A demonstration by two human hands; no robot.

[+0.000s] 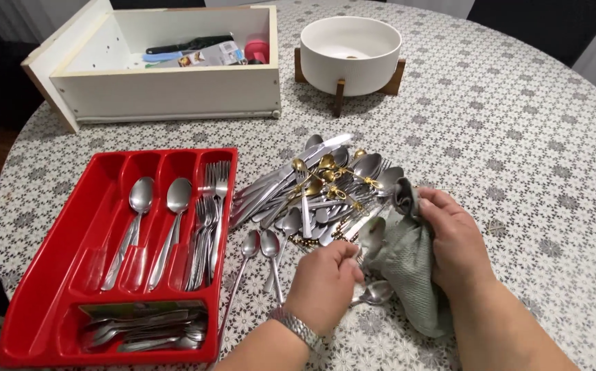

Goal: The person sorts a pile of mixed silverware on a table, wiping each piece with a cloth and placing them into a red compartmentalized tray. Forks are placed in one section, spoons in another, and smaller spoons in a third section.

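A round table (518,124) covered with a grey-and-white floral patterned cloth fills the view from above. At the far left, near the top, sits a white wooden drawer (167,89) pulled out of its cabinet, holding a few dark-handled utensils and a pink item that is too small to make out. Below it, at the near left, lies a red plastic cutlery tray (50,275) with long upright compartments: two hold large silver spoons (140,199), the next holds a bunch of forks (212,206), and a crosswise compartment at the near end holds smaller cutlery lying sideways. Just right of the tray, two teaspoons (260,247) lie loose on the cloth. In the middle of the table is a jumbled pile of silver cutlery (312,192), with several small gold-coloured spoons mixed in on top. Behind the pile stands a white round bowl (350,51) on a wooden stand. At the near centre, the left hand (325,278), with a metal watch at the wrist, pinches the handle of a spoon (371,233) between closed fingertips. Right of it, the right hand (453,244) is curled closed around a grey-green cloth (408,268), which is wrapped against the spoon's bowl; the cloth hangs down to the table. Another spoon lies just beneath the hands.
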